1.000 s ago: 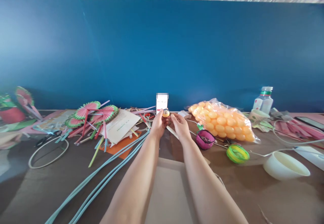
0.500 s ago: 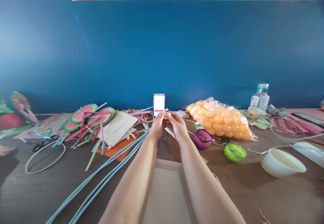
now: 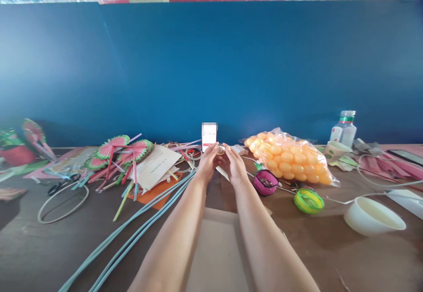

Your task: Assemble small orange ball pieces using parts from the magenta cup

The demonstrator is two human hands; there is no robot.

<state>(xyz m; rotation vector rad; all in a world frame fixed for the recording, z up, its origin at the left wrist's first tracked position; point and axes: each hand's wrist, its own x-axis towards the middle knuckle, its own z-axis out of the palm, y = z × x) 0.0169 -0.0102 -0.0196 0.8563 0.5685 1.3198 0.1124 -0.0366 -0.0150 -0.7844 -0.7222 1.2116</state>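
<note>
Between the fingertips of both hands is a small, shiny, roundish thing, too small to name its kind. My left hand grips it from one side, and my right hand meets it from the other with thumb and fingers. Both arms stretch forward over a brown table. Just behind the fingers a phone with a lit screen stands against the blue wall. A purple pouch with small dark pieces in it lies to the right of my right hand.
On the right are a clear bag of orange balls, a yellow-green ring coil, a white bowl and bottles. Watermelon-patterned paper fans, scissors and pale blue tubes lie left. Another person's hand shows at far left.
The view has shifted slightly, so things sit a little further right. My right fingers have straightened somewhat around the small shiny thing, which now shows more clearly.
</note>
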